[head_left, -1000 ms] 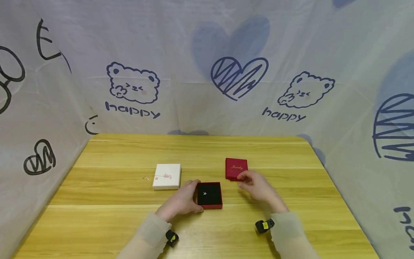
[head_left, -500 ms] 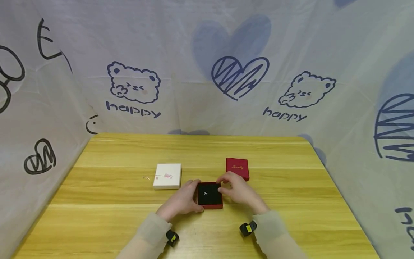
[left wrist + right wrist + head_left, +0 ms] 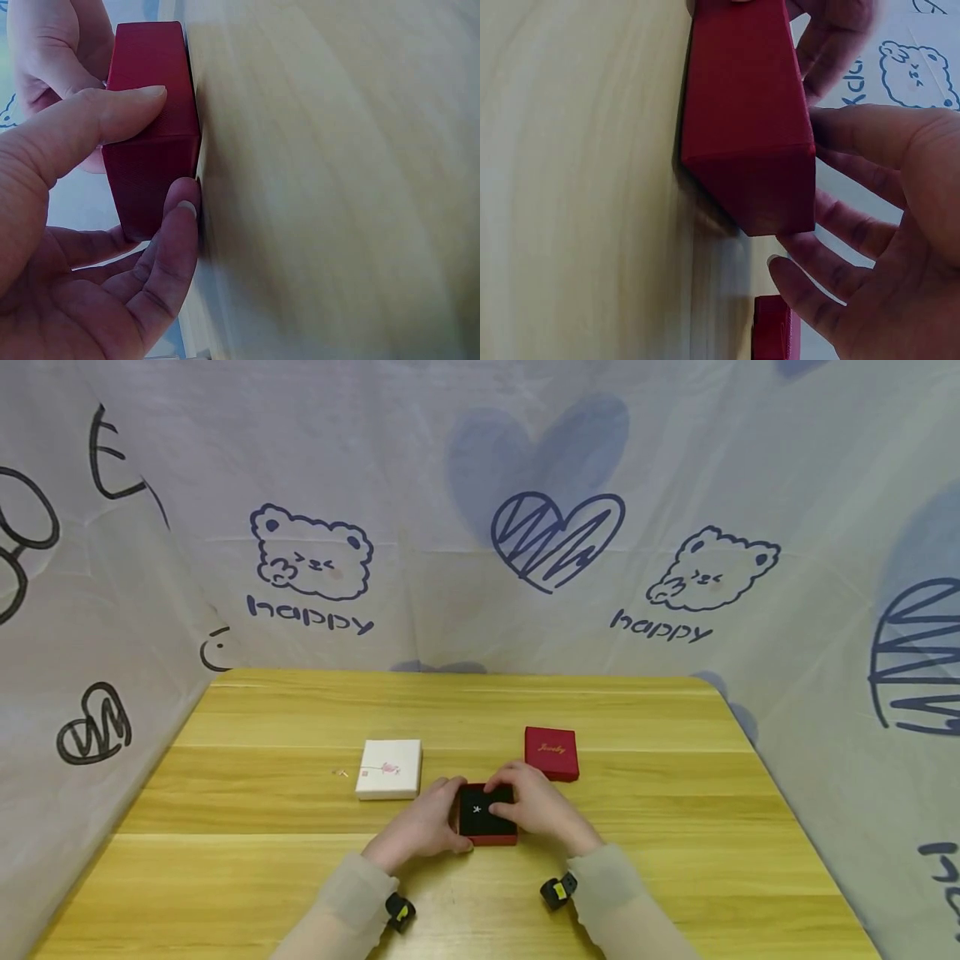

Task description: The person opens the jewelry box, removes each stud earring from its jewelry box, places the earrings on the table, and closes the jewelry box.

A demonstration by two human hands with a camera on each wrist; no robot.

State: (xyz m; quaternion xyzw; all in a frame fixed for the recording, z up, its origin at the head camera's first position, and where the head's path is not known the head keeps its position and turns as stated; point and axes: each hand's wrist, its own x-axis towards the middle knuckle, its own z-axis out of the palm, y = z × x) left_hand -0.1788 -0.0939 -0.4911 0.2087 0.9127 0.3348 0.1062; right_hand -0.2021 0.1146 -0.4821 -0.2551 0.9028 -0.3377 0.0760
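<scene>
A small red jewelry box [image 3: 487,840] with a black insert [image 3: 474,825] sits on the table, lid off. A tiny silver star-shaped piece of jewelry [image 3: 476,809] lies on the insert's left part. My left hand [image 3: 423,823] grips the box's left side, thumb along the front wall in the left wrist view. Over the box's right side reaches my right hand [image 3: 536,804], thumb and index fingertips apart at the black insert; its other fingers are spread loosely by the box wall in the right wrist view.
Behind the right hand lies the red lid [image 3: 551,752] with gold lettering. A white box [image 3: 388,769] with a pink flower print stands left of the red box. Small shiny bits [image 3: 341,772] lie beside it on the wooden table [image 3: 247,877]. Printed cloth hangs behind.
My right hand has moved left from the red lid to the open box, its fingertips now over the insert. The left hand keeps its hold on the box.
</scene>
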